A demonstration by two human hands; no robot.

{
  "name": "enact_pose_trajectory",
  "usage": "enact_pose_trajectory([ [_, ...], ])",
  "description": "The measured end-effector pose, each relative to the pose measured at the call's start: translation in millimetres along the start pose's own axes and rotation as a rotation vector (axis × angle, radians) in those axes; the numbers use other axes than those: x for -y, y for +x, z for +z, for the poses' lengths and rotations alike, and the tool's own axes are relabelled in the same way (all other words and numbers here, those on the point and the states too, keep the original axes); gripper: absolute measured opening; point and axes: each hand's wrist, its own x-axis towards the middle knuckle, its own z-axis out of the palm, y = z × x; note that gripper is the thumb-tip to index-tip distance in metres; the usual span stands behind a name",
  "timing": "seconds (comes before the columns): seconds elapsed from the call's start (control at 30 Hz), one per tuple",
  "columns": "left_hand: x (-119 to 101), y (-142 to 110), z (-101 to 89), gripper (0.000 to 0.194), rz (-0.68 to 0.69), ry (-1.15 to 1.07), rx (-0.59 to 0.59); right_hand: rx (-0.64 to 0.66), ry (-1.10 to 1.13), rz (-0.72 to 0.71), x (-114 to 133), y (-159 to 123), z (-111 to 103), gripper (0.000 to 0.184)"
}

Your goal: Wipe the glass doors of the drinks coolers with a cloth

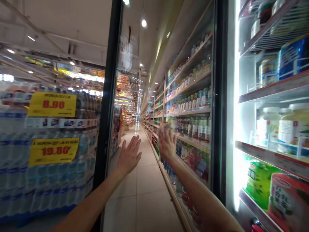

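Observation:
A tall glass fridge door (147, 80) with a black frame (106, 96) stands in front of me. My left hand (129, 154) is raised before the glass, fingers stretched and thumb apart, holding nothing. To its right, my right hand (167, 141) is up against or very near the glass, its palm towards the pane. Motion smears its fingers, which look stretched out. A pale blur at those fingertips may be a reflection; I cannot make it out. Whether either palm touches the pane is not clear. Bottle shelves (190, 111) and a tiled aisle show in the glass.
At right, lit fridge shelves (272, 87) hold white-capped bottles (267, 125), a green pack (259, 180) and a red pack (288, 196). Stacked water bottles (53, 180) stand at left, with yellow price signs (51, 104) on them. Pale floor tiles (135, 206) lie ahead.

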Motion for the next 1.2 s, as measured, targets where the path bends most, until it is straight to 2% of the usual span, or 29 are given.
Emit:
enact_pose_trajectory([
  [0.03,4,0,-1.7,0.052,-0.004,0.007,-0.004,0.067,0.023,-0.194,6,0,0,0.051],
  [0.07,8,1,-3.3,0.052,-0.011,0.015,-0.007,0.111,0.036,-0.328,8,2,-1,0.051],
  [0.1,12,0,-4.7,0.052,-0.017,0.023,-0.012,0.121,0.037,-0.369,7,5,-3,0.051],
  [0.13,16,0,-5.9,0.052,-0.024,0.034,-0.015,0.092,0.023,-0.305,2,10,-5,0.05],
  [0.23,25,-1,-7.8,0.053,-0.027,0.076,-0.008,-0.092,-0.048,0.209,-14,29,-9,0.048],
  [0.27,27,-1,-8.0,0.053,-0.029,0.091,-0.004,-0.124,-0.062,0.313,-14,33,-9,0.048],
  [0.3,28,0,-8.0,0.054,-0.029,0.103,0.0,-0.125,-0.064,0.327,-12,35,-8,0.049],
  [0.33,28,1,-8.1,0.054,-0.026,0.11,0.004,-0.095,-0.055,0.241,-7,34,-7,0.05],
  [0.43,32,8,-8.6,0.055,-0.031,0.11,-0.006,0.061,0.0,-0.281,2,28,-2,0.053],
  [0.47,34,11,-9.0,0.055,-0.036,0.106,-0.013,0.079,0.007,-0.376,-1,28,-2,0.053],
  [0.5,36,14,-9.5,0.056,-0.044,0.101,-0.024,0.065,0.001,-0.374,-7,31,-3,0.053],
  [0.53,38,16,-9.9,0.057,-0.052,0.097,-0.033,0.015,-0.014,-0.271,-15,35,-4,0.051],
  [0.63,40,20,-10.3,0.06,-0.054,0.092,-0.061,-0.189,-0.07,0.247,-30,53,-8,0.047],
  [0.67,40,20,-9.9,0.061,-0.055,0.092,-0.071,-0.208,-0.078,0.324,-27,56,-8,0.047],
  [0.7,40,20,-9.4,0.062,-0.057,0.092,-0.082,-0.19,-0.077,0.31,-20,57,-7,0.049],
  [0.73,40,20,-8.8,0.063,-0.058,0.091,-0.091,-0.141,-0.069,0.206,-10,56,-5,0.051],
  [0.83,43,20,-8.9,0.06,-0.052,0.068,-0.087,0.058,-0.01,-0.323,16,48,-2,0.055],
  [0.87,45,19,-9.8,0.059,-0.062,0.058,-0.079,0.088,0.001,-0.413,17,47,-2,0.054],
  [0.9,47,19,-11.1,0.059,-0.081,0.049,-0.073,0.086,-0.001,-0.404,15,49,-4,0.053],
  [0.93,49,19,-12.6,0.058,-0.106,0.045,-0.067,0.056,-0.016,-0.293,10,53,-6,0.051],
  [1.0,52,18,-15.5,0.059,-0.148,0.05,-0.063,-0.04,-0.069,0.072,-1,63,-11,0.048],
  [1.03,53,18,-16.6,0.059,-0.159,0.056,-0.062,-0.072,-0.087,0.203,-3,67,-13,0.047],
  [1.07,53,18,-17.4,0.058,-0.164,0.062,-0.059,-0.08,-0.093,0.251,-2,68,-13,0.048],
  [1.1,54,17,-17.7,0.058,-0.165,0.067,-0.055,-0.065,-0.085,0.21,3,68,-12,0.049],
  [1.13,54,17,-17.8,0.057,-0.163,0.071,-0.05,-0.029,-0.065,0.085,11,65,-10,0.051],
  [1.2,55,15,-17.6,0.056,-0.144,0.076,-0.037,0.067,-0.007,-0.276,27,58,-5,0.054],
])
